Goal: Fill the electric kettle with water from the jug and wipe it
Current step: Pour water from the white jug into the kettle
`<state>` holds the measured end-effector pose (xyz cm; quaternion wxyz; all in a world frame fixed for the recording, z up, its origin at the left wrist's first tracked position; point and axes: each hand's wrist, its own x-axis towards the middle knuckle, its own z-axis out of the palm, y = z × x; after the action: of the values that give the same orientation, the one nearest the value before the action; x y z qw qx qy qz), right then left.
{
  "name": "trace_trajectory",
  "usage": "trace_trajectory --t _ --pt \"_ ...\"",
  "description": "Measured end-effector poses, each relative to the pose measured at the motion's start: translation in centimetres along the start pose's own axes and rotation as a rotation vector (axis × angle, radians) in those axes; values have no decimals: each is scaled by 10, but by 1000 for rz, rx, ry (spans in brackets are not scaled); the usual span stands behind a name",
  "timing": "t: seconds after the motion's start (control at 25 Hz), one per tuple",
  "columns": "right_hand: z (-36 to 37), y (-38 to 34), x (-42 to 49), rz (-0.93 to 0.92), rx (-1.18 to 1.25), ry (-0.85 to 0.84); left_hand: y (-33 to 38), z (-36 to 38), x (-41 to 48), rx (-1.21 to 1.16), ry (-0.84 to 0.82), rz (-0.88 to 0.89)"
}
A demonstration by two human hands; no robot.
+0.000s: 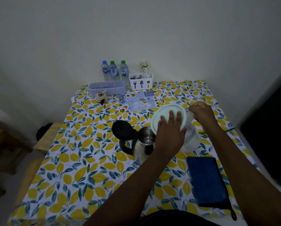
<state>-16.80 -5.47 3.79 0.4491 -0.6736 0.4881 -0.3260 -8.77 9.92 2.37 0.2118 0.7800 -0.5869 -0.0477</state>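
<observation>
A steel electric kettle with a black handle stands at the table's middle, its black lid flipped open to the left. A clear plastic jug with a pale lid is tilted left, its rim over the kettle's mouth. My left hand lies flat on the jug's lid, fingers spread. My right hand is closed around the jug's handle at its far side. A folded dark blue cloth lies on the table to the right of the kettle.
The table wears a lemon-print cloth. At the back stand three water bottles, a white cutlery holder, a lilac box, a small ceramic pot and a menu leaflet. A black cord runs off right.
</observation>
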Motion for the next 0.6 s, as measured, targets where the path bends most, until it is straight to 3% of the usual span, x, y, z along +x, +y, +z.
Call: trace_trajectory --t 0.44,0.6 --pt "-49 111 11 300 235 160 47 66 41 333 -158 246" --pt "-91 150 27 347 320 251 88 99 70 338 -260 319"
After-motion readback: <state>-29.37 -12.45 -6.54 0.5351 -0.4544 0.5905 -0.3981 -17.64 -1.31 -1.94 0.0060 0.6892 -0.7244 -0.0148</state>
